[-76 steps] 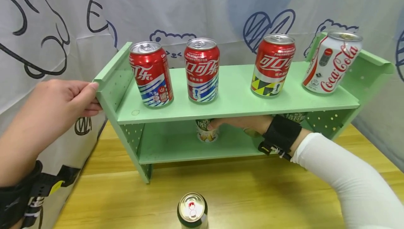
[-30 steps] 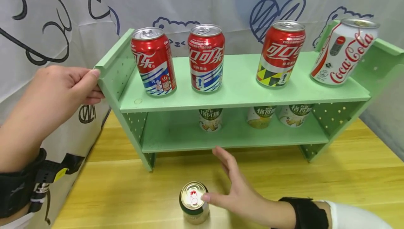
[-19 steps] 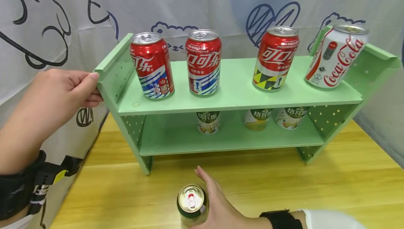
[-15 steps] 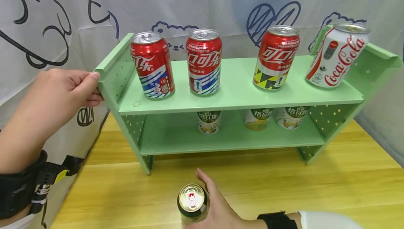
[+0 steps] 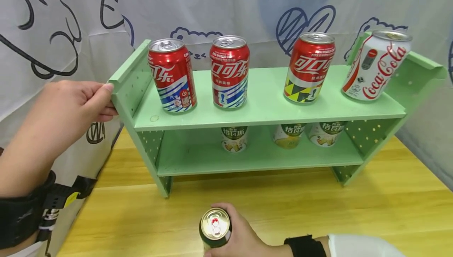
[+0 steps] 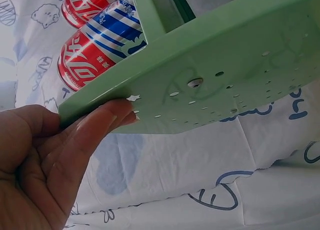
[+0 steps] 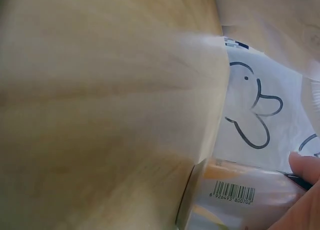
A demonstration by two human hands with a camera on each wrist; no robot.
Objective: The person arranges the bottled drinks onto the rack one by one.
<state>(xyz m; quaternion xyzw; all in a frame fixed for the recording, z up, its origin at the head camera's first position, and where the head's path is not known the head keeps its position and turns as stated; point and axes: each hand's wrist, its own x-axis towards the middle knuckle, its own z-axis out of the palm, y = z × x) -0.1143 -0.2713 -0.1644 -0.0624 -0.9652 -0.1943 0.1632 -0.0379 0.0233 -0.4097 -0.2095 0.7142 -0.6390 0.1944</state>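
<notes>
My left hand [image 5: 76,105] pinches the top edge of the left side panel of a green two-tier shelf [image 5: 265,119]. In the left wrist view, thumb and fingers of that left hand [image 6: 65,150] lie on either side of the panel's rim. Near the front of the table, my right hand [image 5: 240,237] grips an upright drink can [image 5: 216,225] with a gold lid and dark green upper band. The right wrist view shows the lower part of this can [image 7: 235,197] with its barcode, and part of the right hand [image 7: 305,190] at its upper end. Its base is close to the tabletop; contact is unclear.
On the upper tier stand three red cola cans [image 5: 230,74] and a white Coca-Cola can [image 5: 376,68] at the right. Below are three white-and-green cans [image 5: 234,139], tops hidden by the upper board. Behind the wooden table [image 5: 283,206] hangs a white doodled cloth [image 5: 247,5].
My right hand has come out of the lower tier, away from a white-and-green can, moved down to the gold-lidded can and closed its fingers round it. The left hand keeps its hold.
</notes>
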